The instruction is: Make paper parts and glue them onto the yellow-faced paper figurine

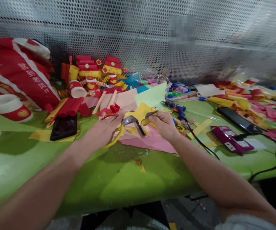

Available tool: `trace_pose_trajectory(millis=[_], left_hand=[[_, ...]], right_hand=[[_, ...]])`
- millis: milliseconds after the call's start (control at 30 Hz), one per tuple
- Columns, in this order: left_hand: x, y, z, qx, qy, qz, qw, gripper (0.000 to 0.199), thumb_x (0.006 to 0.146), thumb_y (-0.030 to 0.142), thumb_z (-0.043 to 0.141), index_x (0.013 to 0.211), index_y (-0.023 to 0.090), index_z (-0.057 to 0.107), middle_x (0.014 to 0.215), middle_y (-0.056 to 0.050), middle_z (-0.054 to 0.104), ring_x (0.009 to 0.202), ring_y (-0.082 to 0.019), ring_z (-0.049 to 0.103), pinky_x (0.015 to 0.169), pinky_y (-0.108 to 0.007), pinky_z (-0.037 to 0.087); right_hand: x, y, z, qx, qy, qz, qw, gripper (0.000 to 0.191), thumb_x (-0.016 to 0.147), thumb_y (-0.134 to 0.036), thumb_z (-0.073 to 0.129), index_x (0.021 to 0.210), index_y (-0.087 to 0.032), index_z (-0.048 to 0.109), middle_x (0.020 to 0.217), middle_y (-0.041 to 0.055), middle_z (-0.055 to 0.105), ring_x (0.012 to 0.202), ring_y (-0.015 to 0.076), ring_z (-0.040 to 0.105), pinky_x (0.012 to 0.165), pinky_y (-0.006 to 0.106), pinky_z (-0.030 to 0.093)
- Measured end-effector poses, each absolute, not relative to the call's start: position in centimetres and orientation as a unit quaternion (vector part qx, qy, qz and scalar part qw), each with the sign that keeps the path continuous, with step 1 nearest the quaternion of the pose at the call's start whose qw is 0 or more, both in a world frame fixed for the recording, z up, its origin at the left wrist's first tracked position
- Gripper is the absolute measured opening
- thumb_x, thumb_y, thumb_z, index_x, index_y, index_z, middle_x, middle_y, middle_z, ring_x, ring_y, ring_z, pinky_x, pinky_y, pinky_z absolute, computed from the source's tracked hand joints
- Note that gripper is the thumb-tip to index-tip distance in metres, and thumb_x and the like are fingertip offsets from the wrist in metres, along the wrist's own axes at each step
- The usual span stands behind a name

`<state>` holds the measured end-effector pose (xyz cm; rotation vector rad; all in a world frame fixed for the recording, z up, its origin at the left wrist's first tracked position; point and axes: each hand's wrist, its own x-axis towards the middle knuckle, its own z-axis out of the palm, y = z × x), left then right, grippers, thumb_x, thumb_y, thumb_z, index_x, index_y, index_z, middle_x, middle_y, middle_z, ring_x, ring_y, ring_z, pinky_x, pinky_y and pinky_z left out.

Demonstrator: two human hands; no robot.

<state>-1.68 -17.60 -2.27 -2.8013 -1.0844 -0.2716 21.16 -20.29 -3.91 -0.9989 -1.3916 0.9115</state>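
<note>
My left hand (114, 126) is closed around the handles of a pair of scissors (128, 120). A yellow handle loop shows below the hand, and the dark metal blades point right, spread apart. Beside the blades is a yellow paper cutout (141, 111) with rounded points, partly covering the scissors. The fingers of my right hand (165, 125) pinch its right side, near a dark pointed piece that looks like a blade tip. Pink paper (149, 142) lies on the table under both hands. Red paper scraps (112, 108) lie just beyond my left hand.
Behind the hands stand two red-and-yellow paper cup figures (91, 83). A black phone (63, 127) and a paper cup (11, 107) are at left. A blue glue gun (177, 108), its cord, a purple power strip (232, 140) and another phone (238, 119) lie at right.
</note>
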Motion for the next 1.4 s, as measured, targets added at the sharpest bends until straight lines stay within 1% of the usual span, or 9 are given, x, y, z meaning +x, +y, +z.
trace_pose_trajectory(millis=[167, 333, 600, 767, 933, 1033, 1233, 1300, 1400], left_hand=[[-1.64, -17.78, -2.03, -0.922, -0.373, -0.088, 0.057, 0.053, 0.084, 0.011, 0.040, 0.137, 0.011, 0.036, 0.116, -0.014, 0.062, 0.103, -0.021, 0.061, 0.089, -0.034, 0.048], [-1.58, -17.65, -2.07, -0.926, -0.364, -0.077, 0.065, 0.052, 0.086, 0.012, 0.037, 0.138, 0.005, 0.034, 0.114, -0.018, 0.062, 0.101, -0.025, 0.062, 0.086, -0.038, 0.050], [-1.67, -17.77, -2.03, -0.924, -0.365, -0.076, 0.087, 0.051, 0.086, 0.013, 0.035, 0.137, 0.010, 0.036, 0.113, -0.013, 0.065, 0.101, -0.022, 0.062, 0.085, -0.034, 0.050], [-1.70, -17.74, -1.97, -0.924, -0.365, -0.072, 0.092, 0.050, 0.086, 0.013, 0.035, 0.136, 0.011, 0.037, 0.116, -0.013, 0.064, 0.105, -0.021, 0.061, 0.088, -0.032, 0.049], [-1.76, -17.55, -1.99, -0.927, -0.363, -0.064, 0.074, 0.052, 0.085, 0.011, 0.037, 0.137, 0.009, 0.035, 0.119, -0.016, 0.062, 0.107, -0.024, 0.060, 0.089, -0.037, 0.049], [-1.69, -17.62, -1.87, -0.927, -0.363, -0.069, 0.064, 0.053, 0.084, 0.009, 0.038, 0.136, 0.008, 0.036, 0.120, -0.016, 0.061, 0.108, -0.024, 0.060, 0.090, -0.036, 0.049], [-1.82, -17.71, -1.81, -0.927, -0.357, -0.086, 0.070, 0.054, 0.082, 0.007, 0.035, 0.136, 0.009, 0.037, 0.113, -0.015, 0.064, 0.104, -0.024, 0.061, 0.085, -0.035, 0.050], [-1.89, -17.68, -1.86, -0.927, -0.357, -0.084, 0.078, 0.054, 0.082, 0.007, 0.035, 0.136, 0.012, 0.037, 0.111, -0.012, 0.065, 0.102, -0.022, 0.061, 0.084, -0.033, 0.050], [-1.91, -17.63, -1.92, -0.927, -0.356, -0.088, 0.076, 0.053, 0.083, 0.009, 0.036, 0.136, 0.011, 0.037, 0.107, -0.013, 0.065, 0.099, -0.023, 0.061, 0.083, -0.034, 0.050]], right_hand=[[21.20, -20.28, -3.95, -0.424, -0.585, 0.396, 0.567, 0.021, 0.069, -0.037, 0.063, 0.060, -0.019, 0.068, 0.058, 0.0021, 0.067, 0.062, 0.0161, 0.064, 0.062, 0.031, 0.052], [21.22, -20.23, -4.05, -0.429, -0.575, 0.396, 0.573, 0.018, 0.067, -0.036, 0.063, 0.062, -0.019, 0.069, 0.059, 0.0019, 0.068, 0.061, 0.0162, 0.063, 0.062, 0.031, 0.052], [21.35, -20.21, -4.01, -0.431, -0.591, 0.382, 0.564, 0.020, 0.068, -0.038, 0.063, 0.060, -0.020, 0.069, 0.061, 0.0020, 0.069, 0.061, 0.0156, 0.063, 0.064, 0.032, 0.051], [21.32, -20.23, -3.90, -0.428, -0.596, 0.379, 0.564, 0.021, 0.067, -0.038, 0.063, 0.058, -0.021, 0.068, 0.059, 0.0014, 0.068, 0.060, 0.0152, 0.062, 0.062, 0.030, 0.050], [21.37, -20.24, -3.90, -0.438, -0.588, 0.369, 0.571, 0.018, 0.066, -0.036, 0.063, 0.059, -0.020, 0.069, 0.062, 0.0011, 0.070, 0.060, 0.0151, 0.062, 0.062, 0.030, 0.049], [21.37, -20.27, -3.87, -0.443, -0.585, 0.368, 0.571, 0.016, 0.065, -0.034, 0.063, 0.059, -0.020, 0.069, 0.062, 0.0011, 0.070, 0.060, 0.0154, 0.062, 0.062, 0.030, 0.049], [21.33, -20.35, -3.75, -0.445, -0.596, 0.358, 0.564, 0.019, 0.067, -0.036, 0.061, 0.059, -0.020, 0.068, 0.058, 0.0012, 0.068, 0.062, 0.0164, 0.063, 0.063, 0.031, 0.050], [21.39, -20.35, -3.74, -0.446, -0.600, 0.354, 0.562, 0.019, 0.067, -0.036, 0.061, 0.060, -0.020, 0.069, 0.059, 0.0013, 0.068, 0.062, 0.0163, 0.063, 0.063, 0.031, 0.049], [21.49, -20.32, -3.75, -0.449, -0.602, 0.348, 0.561, 0.018, 0.067, -0.034, 0.061, 0.060, -0.020, 0.069, 0.062, 0.0013, 0.070, 0.060, 0.0153, 0.062, 0.062, 0.030, 0.049]])
